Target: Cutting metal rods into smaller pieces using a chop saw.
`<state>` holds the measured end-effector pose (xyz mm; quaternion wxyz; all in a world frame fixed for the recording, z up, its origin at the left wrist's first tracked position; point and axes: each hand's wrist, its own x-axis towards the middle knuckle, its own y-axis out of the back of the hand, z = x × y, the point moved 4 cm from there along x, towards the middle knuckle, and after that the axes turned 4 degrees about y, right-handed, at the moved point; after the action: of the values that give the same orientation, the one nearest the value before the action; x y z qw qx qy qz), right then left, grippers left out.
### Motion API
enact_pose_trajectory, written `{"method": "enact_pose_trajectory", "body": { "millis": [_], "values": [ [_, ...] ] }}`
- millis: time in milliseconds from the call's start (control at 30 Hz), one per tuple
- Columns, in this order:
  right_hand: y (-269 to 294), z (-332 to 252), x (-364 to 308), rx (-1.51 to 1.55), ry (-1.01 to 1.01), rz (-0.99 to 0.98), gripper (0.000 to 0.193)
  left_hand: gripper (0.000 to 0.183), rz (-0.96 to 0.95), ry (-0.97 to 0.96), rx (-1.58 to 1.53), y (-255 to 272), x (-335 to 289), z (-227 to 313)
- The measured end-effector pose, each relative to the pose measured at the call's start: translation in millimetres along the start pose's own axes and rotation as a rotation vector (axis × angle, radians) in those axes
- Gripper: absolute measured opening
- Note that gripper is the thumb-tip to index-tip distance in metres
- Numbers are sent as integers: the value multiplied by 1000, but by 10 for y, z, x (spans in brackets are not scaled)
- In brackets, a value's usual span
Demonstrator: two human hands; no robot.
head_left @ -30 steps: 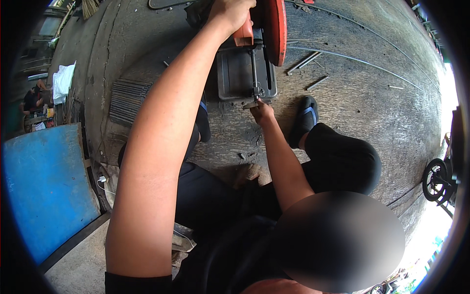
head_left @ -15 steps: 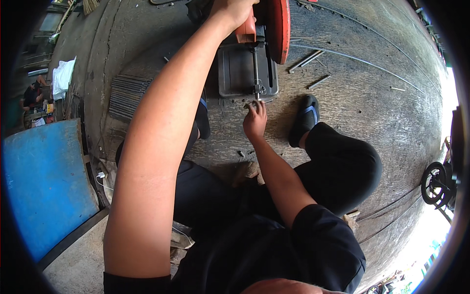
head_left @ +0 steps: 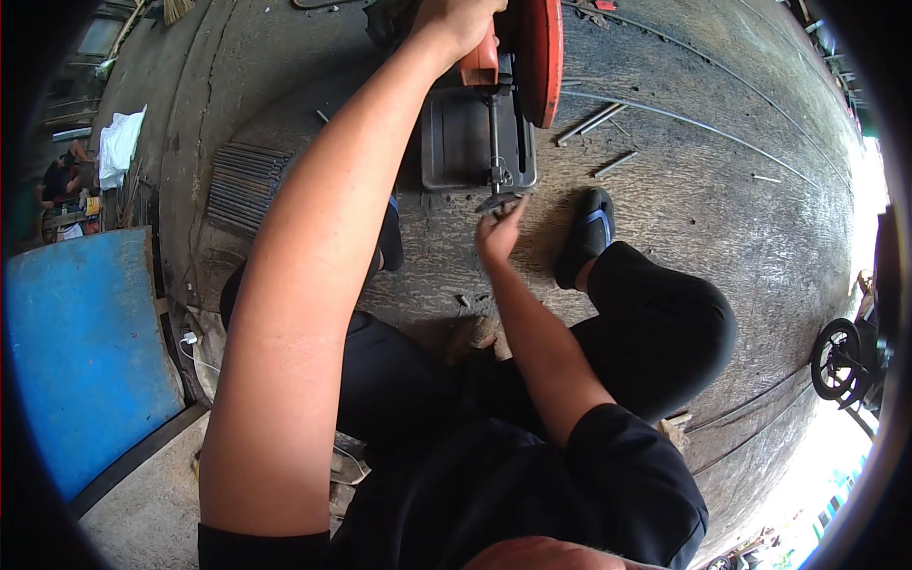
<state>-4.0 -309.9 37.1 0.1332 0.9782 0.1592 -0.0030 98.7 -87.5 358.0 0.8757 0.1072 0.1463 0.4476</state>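
Observation:
A chop saw with a red blade guard (head_left: 540, 66) and a dark metal base (head_left: 456, 157) stands on the floor in front of me. My left hand (head_left: 458, 27) reaches up to the saw's red handle (head_left: 481, 65) and is closed round it; part of the hand is cut off by the top of the view. A vise screw (head_left: 494, 128) runs along the base toward me, ending in a crank (head_left: 496, 202). At this crank is my right hand (head_left: 499, 237), its fingers against it and one finger stretched to the right, slightly blurred.
A stack of metal rods (head_left: 245, 185) lies left of the saw, partly behind my left arm. Cut rods (head_left: 591, 123) and a long thin rod (head_left: 703, 119) lie to the right. My sandalled foot (head_left: 586, 233) is beside the base. A blue panel (head_left: 90, 351) stands left; a person (head_left: 63, 179) sits beyond.
The crank has turned at my right hand, whose fingers have shifted and point more to the upper right. My left hand stays on the saw's handle.

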Motion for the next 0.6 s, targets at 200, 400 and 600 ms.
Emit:
{"method": "enact_pose_trajectory", "body": {
  "millis": [200,400,600],
  "values": [
    [-220,-163,-484,-266,270,-732,26,31,-80,-52,-62,-84,1,76],
    [-103,876,110,194,-232,229,33,31,-62,-9,-46,-248,-31,164],
    [41,928,632,274,-541,149,29,33,-71,-13,-56,-217,-9,167]
  ]
}}
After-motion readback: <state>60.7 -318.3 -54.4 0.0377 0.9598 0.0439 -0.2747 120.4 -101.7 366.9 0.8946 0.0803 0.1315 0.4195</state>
